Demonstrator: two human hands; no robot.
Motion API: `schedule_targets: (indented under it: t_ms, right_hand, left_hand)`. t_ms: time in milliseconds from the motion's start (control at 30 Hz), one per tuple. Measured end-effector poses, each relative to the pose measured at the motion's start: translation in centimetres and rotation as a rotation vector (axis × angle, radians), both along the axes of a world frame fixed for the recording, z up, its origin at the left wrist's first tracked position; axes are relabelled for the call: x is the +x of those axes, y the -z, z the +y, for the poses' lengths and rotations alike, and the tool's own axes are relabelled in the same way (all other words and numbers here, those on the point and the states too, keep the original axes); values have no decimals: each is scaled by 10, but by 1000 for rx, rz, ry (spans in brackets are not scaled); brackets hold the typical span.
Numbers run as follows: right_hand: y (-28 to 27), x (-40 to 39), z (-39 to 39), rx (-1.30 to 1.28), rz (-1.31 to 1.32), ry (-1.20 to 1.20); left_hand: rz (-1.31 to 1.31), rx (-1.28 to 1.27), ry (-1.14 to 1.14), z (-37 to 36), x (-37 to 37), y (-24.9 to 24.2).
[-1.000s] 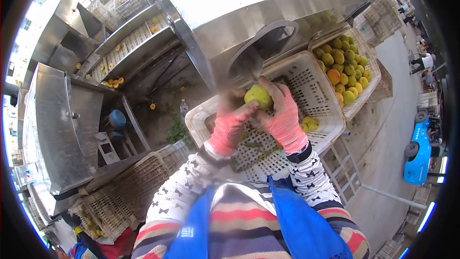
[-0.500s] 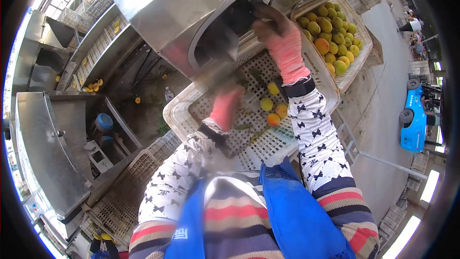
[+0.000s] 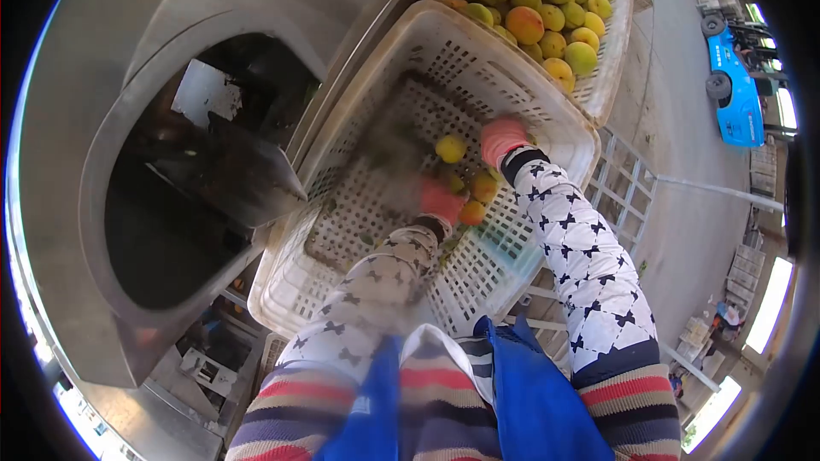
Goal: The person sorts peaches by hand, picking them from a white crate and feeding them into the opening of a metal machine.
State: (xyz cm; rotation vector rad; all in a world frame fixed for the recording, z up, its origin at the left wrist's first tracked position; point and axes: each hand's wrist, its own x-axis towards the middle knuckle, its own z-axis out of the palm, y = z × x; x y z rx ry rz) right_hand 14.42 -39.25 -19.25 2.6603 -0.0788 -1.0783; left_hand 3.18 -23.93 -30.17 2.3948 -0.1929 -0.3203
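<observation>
Both my hands wear pink gloves and reach down into a large white perforated plastic crate (image 3: pixel 547 102). Motion smears my left hand (image 3: pixel 441 198), which is low in the crate beside a few round fruits; its fingers are not clear. My right hand (image 3: pixel 504 141) is near the crate's right side, its fingers hidden below the glove. Between the hands lie a yellow fruit (image 3: pixel 450 148) and an orange-yellow fruit (image 3: pixel 483 188), with an orange fruit (image 3: pixel 471 212) just below. Whether either hand holds a fruit is not visible.
A second white crate (image 3: pixel 611 98), heaped with yellow-green and orange fruits (image 3: pixel 525 26), adjoins at the upper right. A steel machine with an oval opening (image 3: pixel 98 205) and a metal chute (image 3: pixel 265 175) borders the left. A metal rack (image 3: pixel 615 179) stands right; a blue vehicle (image 3: pixel 733 90) is farther off.
My right hand has come away from the machine's opening and down into the crate. My left hand has moved to the fruits. The view has shifted closer to the machine opening and crate.
</observation>
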Motion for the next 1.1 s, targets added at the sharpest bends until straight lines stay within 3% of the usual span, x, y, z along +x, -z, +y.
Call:
schedule_targets:
  t_ms: [67, 133, 167, 233, 267, 333, 400, 500, 567, 633, 700, 767, 833, 867, 933, 967, 1067, 1100]
  right_hand:
    - [20, -6, -9, -48, 19, -87]
    - [18, -4, -19, -3, 246, -207]
    - [11, -3, -23, 25, 357, -266]
    - [-27, 3, -3, 4, 354, -304]
    - [-36, 0, 3, -12, 360, -317]
    - [4, -22, 0, -65, 93, -284]
    - [-3, -28, 14, -49, 88, -353]
    - [-18, -45, 27, 57, 147, -380]
    - [-19, -43, 39, 197, 261, -305]
    - [-12, -32, 53, 378, 447, -154]
    - [-39, -23, 60, 599, 382, -31]
    - [-98, -13, 65, 827, 305, 60]
    - [-129, -23, 62, 1030, 266, 139]
    - [-143, -29, 63, 1127, 250, 186]
    - [-180, -44, 80, 973, 54, -129]
    - [-191, -51, 88, 890, -38, -277]
    - [-206, -63, 97, 1170, 44, 97]
    - [-219, -65, 103, 1183, 219, 263]
  left_hand:
    - [478, -270, 161, 11, 18, 11]
    - [665, -509, 218, 35, 34, 37]
    - [609, -612, 202, 52, 38, 66]
    - [381, -440, 280, 56, 53, 67]
    - [206, -176, 380, 44, 73, 31]
    - [17, 112, 459, 24, 88, 1]
    - [16, 159, 446, 5, 88, -13]
    - [342, 94, 442, 14, 95, -46]
    - [443, -460, 463, 54, 83, -14]
    - [791, -1017, 212, 92, 71, -18]
    - [1362, -1566, -375, 121, 60, -64]
    - [1055, -1685, -324, 145, 48, -117]
    - [1177, -1923, -237, 165, 49, -180]
    - [1178, -1918, -195, 168, 44, -188]
    - [1200, -1906, -138, 172, 21, -200]
    - [958, -1774, -355, 169, 4, -184]
    - [1019, -1640, -290, 169, -22, -230]
    - [1026, -1637, -261, 170, -33, -237]
